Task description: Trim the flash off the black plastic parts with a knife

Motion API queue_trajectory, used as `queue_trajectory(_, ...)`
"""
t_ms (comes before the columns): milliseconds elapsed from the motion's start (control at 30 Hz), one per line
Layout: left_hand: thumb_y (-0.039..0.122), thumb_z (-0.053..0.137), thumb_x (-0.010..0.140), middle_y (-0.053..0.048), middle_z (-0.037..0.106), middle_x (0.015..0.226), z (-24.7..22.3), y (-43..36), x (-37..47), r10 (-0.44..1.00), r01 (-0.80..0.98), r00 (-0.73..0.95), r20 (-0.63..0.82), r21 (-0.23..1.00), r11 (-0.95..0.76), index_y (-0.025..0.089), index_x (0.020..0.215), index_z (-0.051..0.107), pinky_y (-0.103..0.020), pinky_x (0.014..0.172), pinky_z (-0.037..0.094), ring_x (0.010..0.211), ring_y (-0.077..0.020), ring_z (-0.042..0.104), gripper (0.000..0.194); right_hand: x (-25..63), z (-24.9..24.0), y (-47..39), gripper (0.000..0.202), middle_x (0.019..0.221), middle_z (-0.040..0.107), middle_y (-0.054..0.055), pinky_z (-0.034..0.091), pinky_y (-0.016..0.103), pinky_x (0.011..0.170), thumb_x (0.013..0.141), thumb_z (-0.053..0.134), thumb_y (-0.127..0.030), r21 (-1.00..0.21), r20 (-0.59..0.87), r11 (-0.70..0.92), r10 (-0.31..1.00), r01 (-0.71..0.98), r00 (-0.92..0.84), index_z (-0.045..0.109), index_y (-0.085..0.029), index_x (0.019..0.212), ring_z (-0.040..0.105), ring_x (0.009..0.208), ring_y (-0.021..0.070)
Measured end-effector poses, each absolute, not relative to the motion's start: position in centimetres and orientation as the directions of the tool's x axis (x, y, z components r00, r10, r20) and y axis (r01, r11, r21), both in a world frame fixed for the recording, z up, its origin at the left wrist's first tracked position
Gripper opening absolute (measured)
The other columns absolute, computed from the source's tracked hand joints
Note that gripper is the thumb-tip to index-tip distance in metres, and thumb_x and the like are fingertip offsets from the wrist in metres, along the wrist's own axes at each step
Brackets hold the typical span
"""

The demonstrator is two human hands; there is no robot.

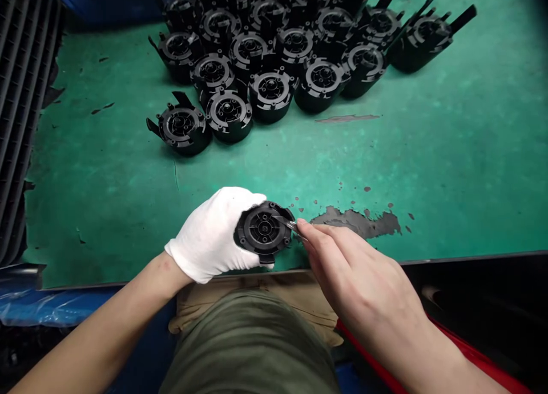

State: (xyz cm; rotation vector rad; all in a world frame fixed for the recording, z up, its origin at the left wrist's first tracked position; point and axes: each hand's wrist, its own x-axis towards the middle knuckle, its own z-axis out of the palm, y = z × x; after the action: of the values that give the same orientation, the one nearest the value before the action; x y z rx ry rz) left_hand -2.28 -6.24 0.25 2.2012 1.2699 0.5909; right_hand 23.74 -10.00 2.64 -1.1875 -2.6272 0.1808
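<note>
My left hand (218, 231), in a white glove, is wrapped round the side of a round black plastic housing (264, 228) near the table's front edge. The housing's ribbed, ringed face points up at me. My right hand (342, 257) is bare and pinches a thin metal blade-like tool (291, 225). Its tip reaches over the upper right part of the housing's face; whether it touches there I cannot tell. Most of the tool's handle is hidden inside my fingers.
Several similar black housings (231, 114) stand in rows at the back of the green table (107, 200), some with upright tabs. A black ribbed rack (21, 97) borders the left. A worn grey patch (359, 221) marks the surface beside my right hand.
</note>
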Motion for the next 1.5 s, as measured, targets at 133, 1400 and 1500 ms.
queue_trajectory(133,0.069,0.09,0.071,-0.005,0.073,0.09,0.2,-6.0,-2.2,0.884,0.647,0.459,0.091,0.648,-0.403,0.025,0.088,0.068,-0.042,0.082,0.057,0.09,-0.0306,0.073,0.052,23.5,2.9,-10.0,0.04,0.117,0.073,0.016,0.056,0.037,0.085,0.106,0.059,-0.007,-0.207,0.185,0.661,0.751,0.722,-0.634,0.06,0.0,0.145,0.069,0.101,0.0254)
queue_trajectory(1400,0.066,0.094,0.067,-0.007,0.077,0.1,-0.1,-6.1,-2.3,0.89,0.675,0.452,0.058,0.631,-0.384,0.024,0.097,0.074,-0.043,0.087,0.059,0.096,-0.0316,0.075,0.055,24.2,4.1,-7.6,0.042,0.091,0.069,0.014,0.05,0.038,0.062,0.102,0.043,-0.003,0.065,0.091,0.844,0.526,0.532,-0.846,0.058,0.008,0.14,0.063,0.077,0.0267)
queue_trajectory(1500,0.063,0.095,0.067,-0.007,0.077,0.101,-0.2,-6.2,-2.5,0.885,0.669,0.46,0.072,0.628,-0.399,0.025,0.1,0.074,-0.043,0.086,0.059,0.098,-0.0319,0.075,0.055,24.7,3.8,-7.2,0.041,0.095,0.072,0.015,0.052,0.037,0.064,0.104,0.041,-0.002,0.026,0.111,0.853,0.515,0.521,-0.85,0.058,0.006,0.141,0.066,0.082,0.0267)
